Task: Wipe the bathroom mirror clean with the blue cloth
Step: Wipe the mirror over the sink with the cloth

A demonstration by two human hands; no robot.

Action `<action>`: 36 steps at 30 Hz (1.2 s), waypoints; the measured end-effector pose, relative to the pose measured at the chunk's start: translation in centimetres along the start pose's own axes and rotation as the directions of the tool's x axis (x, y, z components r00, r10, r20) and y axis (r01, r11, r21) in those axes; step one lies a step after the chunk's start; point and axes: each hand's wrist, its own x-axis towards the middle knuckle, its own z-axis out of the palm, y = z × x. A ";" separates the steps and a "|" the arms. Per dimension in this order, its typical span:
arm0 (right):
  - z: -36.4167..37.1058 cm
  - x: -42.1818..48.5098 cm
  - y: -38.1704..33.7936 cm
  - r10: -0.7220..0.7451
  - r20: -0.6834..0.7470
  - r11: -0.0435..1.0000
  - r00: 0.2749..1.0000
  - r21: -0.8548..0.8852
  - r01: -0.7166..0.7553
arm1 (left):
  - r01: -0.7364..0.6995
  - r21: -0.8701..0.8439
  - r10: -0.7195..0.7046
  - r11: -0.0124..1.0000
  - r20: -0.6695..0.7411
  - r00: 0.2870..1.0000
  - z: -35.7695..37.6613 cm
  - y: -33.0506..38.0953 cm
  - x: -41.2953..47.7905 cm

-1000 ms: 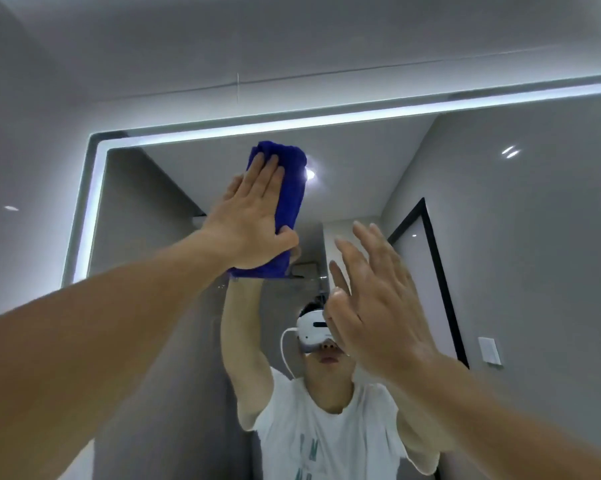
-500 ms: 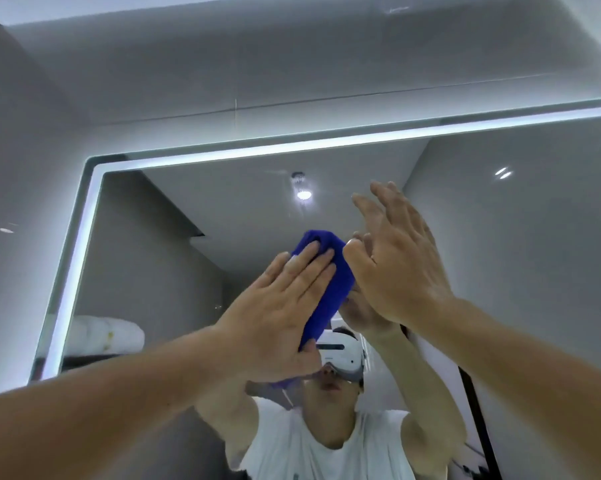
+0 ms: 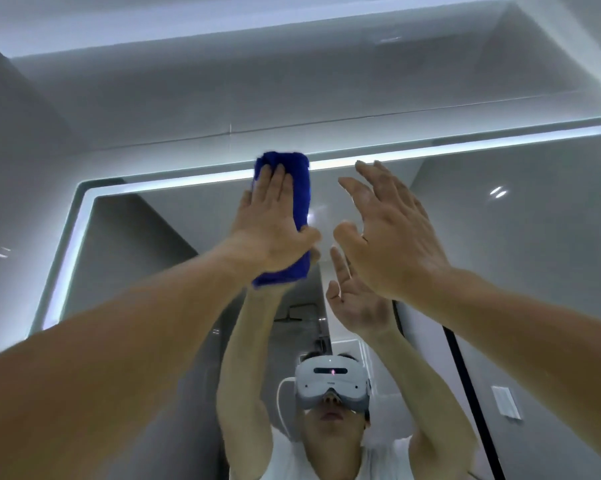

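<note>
The left hand (image 3: 271, 223), fingers flat and straight, presses the folded blue cloth (image 3: 301, 188) upright at the upper centre of the frame, its top reaching the lit upper edge of the mirror (image 3: 500, 271), with the empty, spread right hand (image 3: 389, 230) just to its right.

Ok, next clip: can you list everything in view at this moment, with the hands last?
mirror: one, grey reflections, on the wall ahead
light strip: one, glowing white, along the mirror's top and left edges
blue cloth: one, folded, against the mirror near its top edge
headset: one, white, reflected, bottom centre
wall plate: one, white, reflected, lower right
door frame: one, black, reflected, right of the headset
left hand: one, fingers straight, presses the cloth flat on the glass
right hand: one, fingers spread, raised beside the cloth, holds nothing
</note>
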 end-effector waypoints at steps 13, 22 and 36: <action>0.2 0.5 -0.2 -0.058 0.003 0.997 0.998 -0.059 0.059 | -0.028 0.160 0.011 0.987 0.106 0.994 -1.6 -1.3 5.2; 0.0 -0.8 -0.7 -0.048 0.051 0.998 0.998 -0.045 0.051 | 0.180 0.079 -0.182 0.981 0.019 0.983 -1.8 -3.2 5.8; 0.2 -2.2 -4.0 -0.051 0.141 0.996 0.989 0.078 0.040 | -0.048 0.083 0.043 0.995 0.052 0.998 2.0 -4.6 -9.8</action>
